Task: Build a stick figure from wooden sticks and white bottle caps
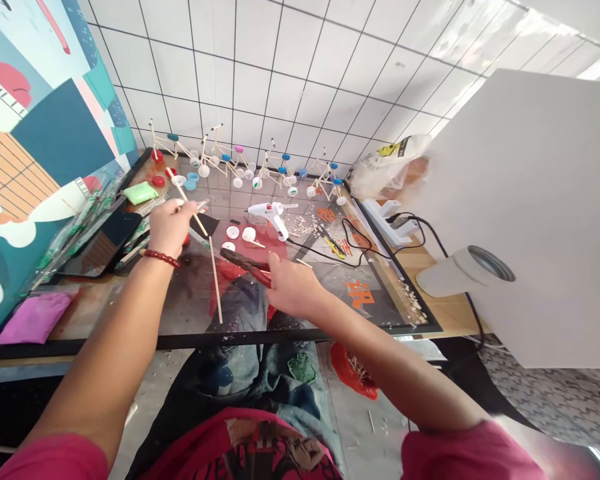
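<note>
My left hand (169, 227) is closed on a thin wooden stick (177, 184), which slants from above the fist down to the right. Below its lower end another thin wooden stick (215, 283) reaches toward the table's front edge; whether the two touch, I cannot tell. In my right hand (293, 283) are red-handled pliers (247, 263), their dark jaws pointing left, apart from the sticks. Just beyond the pliers lie a white ball on a short stick (249, 235) and a white disc (233, 232). A white hot glue gun (270, 217) rests behind them, nozzle to the left.
Several small stick bicycles (280, 170) with bottle-cap wheels stand along the tiled wall. A black cord (330, 261) runs right to a white power strip (390, 220). A tablet (100, 247) and a purple packet (34, 317) lie left. A pale cup (465, 270) is at right.
</note>
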A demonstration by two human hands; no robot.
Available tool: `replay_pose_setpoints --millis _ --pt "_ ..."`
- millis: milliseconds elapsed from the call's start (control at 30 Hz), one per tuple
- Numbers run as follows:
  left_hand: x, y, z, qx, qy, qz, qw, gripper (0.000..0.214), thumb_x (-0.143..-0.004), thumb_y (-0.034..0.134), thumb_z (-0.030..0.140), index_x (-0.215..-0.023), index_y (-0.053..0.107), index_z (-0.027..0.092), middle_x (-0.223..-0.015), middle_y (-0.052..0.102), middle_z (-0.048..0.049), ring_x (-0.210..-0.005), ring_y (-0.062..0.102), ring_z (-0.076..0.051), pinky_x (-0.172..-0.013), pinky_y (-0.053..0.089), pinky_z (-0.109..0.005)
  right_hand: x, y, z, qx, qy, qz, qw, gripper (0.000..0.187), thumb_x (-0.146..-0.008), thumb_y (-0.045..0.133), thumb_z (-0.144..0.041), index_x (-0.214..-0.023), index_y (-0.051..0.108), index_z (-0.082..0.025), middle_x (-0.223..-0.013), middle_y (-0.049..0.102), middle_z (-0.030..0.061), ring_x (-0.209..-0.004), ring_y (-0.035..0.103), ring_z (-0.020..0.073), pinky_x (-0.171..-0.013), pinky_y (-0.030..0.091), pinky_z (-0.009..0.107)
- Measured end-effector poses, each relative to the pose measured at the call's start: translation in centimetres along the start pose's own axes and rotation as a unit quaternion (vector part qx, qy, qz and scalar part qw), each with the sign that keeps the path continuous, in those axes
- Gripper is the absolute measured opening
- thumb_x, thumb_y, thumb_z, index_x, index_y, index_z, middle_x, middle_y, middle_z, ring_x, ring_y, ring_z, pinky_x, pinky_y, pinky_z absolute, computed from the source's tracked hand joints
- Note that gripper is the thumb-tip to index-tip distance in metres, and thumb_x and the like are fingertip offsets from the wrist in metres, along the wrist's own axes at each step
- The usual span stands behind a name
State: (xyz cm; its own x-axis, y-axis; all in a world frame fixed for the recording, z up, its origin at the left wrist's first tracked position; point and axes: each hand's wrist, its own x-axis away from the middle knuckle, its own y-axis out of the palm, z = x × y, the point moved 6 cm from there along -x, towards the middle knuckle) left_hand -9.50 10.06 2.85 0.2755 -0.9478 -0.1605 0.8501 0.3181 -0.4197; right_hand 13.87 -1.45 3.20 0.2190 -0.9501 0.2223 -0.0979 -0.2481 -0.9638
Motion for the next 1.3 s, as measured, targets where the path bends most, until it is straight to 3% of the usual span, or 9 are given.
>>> replay_pose_setpoints --millis 100,233,367,467,733,867,967,1133,1300 --pt "-0.6 -1.2 0.4 -0.223 0.036 0.044 0.973 0.026 -0.080 0.059 0.042 -0.069 0.062 0.019 -0.067 0.059 -0.0066 -0.072 0.058 -0.024 -0.066 0.043 -0.033 2.3 0.4 3.3 -0.017 0.022 0.010 1.000 0.034 -0.089 0.055 -0.042 -0.115 0.052 -0.019 -0.104 0.074 0.0127 -0.094 0.072 0.0334 -0.070 0.048 0.035" --pt "-0.2 -0.6 0.1 -0.400 0.030 -0.021 0.916 0.025 -0.081 0.060 0.040 -0.081 0.068 0.017 -0.097 0.071 -0.0216 -0.098 0.065 -0.040 -0.076 0.049 -0.044 4.5 0.5 9.5 -0.014 0.124 0.048 0.991 0.046 -0.087 0.062 -0.054 -0.117 0.057 -0.021 -0.109 0.073 0.0110 -0.099 0.070 0.0327 -0.071 0.045 0.034" --pt "0.2 -0.6 0.2 -0.393 0.024 -0.013 0.919 0.040 -0.078 0.065 0.049 -0.098 0.071 0.015 -0.102 0.072 -0.0240 -0.099 0.066 -0.043 -0.079 0.049 -0.046 5.3 0.9 14.9 0.009 0.211 0.058 0.976 0.050 -0.087 0.061 -0.060 -0.114 0.061 -0.018 -0.111 0.073 0.0144 -0.102 0.069 0.0333 -0.072 0.044 0.034" --pt "0.6 -0.5 1.1 -0.341 0.070 0.033 0.937 0.041 -0.083 0.059 0.047 -0.108 0.069 0.017 -0.093 0.073 -0.0157 -0.093 0.067 -0.034 -0.079 0.048 -0.040 5.7 1.7 17.4 0.023 0.254 0.059 0.965 0.056 -0.085 0.060 -0.066 -0.112 0.062 -0.017 -0.108 0.074 0.0146 -0.100 0.070 0.0335 -0.070 0.044 0.034" --pt "2.8 2.4 3.8 -0.240 0.161 -0.090 0.953 0.024 -0.082 0.056 0.035 -0.090 0.073 0.019 -0.050 0.048 0.0031 -0.051 0.051 -0.017 -0.056 0.035 -0.028 6.6 2.4 19.3 0.072 0.172 0.125 0.975 0.050 -0.086 0.062 -0.064 -0.106 0.070 -0.020 -0.095 0.071 0.0114 -0.092 0.069 0.0295 -0.078 0.048 0.036" --pt "3.1 2.8 4.9 -0.224 0.209 -0.120 0.945 0.030 -0.085 0.055 0.034 -0.102 0.071 0.016 -0.051 0.045 0.0045 -0.052 0.050 -0.016 -0.055 0.035 -0.027 6.9 0.6 17.9 0.089 0.097 0.208 0.969 0.034 -0.084 0.070 -0.054 -0.093 0.074 -0.022 -0.103 0.070 0.0117 -0.093 0.067 0.0291 -0.081 0.050 0.039" --pt "2.5 3.4 5.0 -0.213 0.229 -0.115 0.943 0.035 -0.085 0.057 0.032 -0.113 0.068 0.014 -0.060 0.052 0.0030 -0.060 0.056 -0.017 -0.060 0.042 -0.027 5.1 -1.4 13.8 -0.003 0.001 0.296 0.955 0.014 -0.092 0.064 -0.031 -0.098 0.072 -0.022 -0.103 0.071 0.0091 -0.093 0.067 0.0244 -0.083 0.052 0.036" --pt "1.9 6.8 4.6 -0.232 0.309 -0.207 0.899 0.038 -0.080 0.053 0.012 -0.113 0.069 0.020 -0.120 0.067 -0.0067 -0.087 0.068 -0.018 -0.075 0.051 -0.028 -2.5 -0.9 6.2 -0.125 -0.103 0.205 0.965 0.010 -0.089 0.065 -0.018 -0.098 0.070 -0.021 -0.100 0.071 0.0069 -0.095 0.067 0.0222 -0.087 0.053 0.033" --pt "2.0 9.5 3.7 -0.294 0.351 -0.300 0.837 0.055 -0.079 0.043 0.002 -0.123 0.068 0.026 -0.149 0.055 0.0000 -0.104 0.070 -0.019 -0.077 0.054 -0.028 -7.4 0.6 4.9 -0.151 -0.063 0.152 0.975 0.024 -0.086 0.068 -0.018 -0.110 0.065 -0.020 -0.113 0.068 0.0089 -0.103 0.066 0.0241 -0.090 0.053 0.036"
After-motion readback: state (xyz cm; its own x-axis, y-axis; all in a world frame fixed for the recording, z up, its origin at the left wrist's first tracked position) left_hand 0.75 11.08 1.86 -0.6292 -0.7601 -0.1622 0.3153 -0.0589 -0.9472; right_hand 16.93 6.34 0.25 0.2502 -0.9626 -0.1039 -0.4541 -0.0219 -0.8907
